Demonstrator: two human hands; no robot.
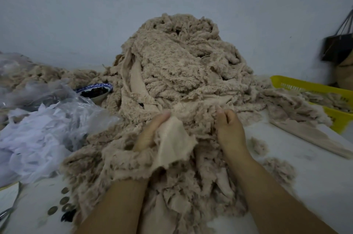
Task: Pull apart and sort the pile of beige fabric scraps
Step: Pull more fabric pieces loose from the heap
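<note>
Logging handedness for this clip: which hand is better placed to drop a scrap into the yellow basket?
Probably right. The right hand grips the pile on the side nearer the yellow basket; the left hand, gripping a flat scrap, sits farther away.

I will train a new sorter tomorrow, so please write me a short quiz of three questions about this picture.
1. True or false: the basket stands left of the pile.
2. What lies beside the bowl? A) clear plastic B) a bottle C) a shoe
3. Fill in: the left hand and the right hand both grip ____.

Key: 1 false, it stands to the right; 2 A; 3 scraps.
</note>
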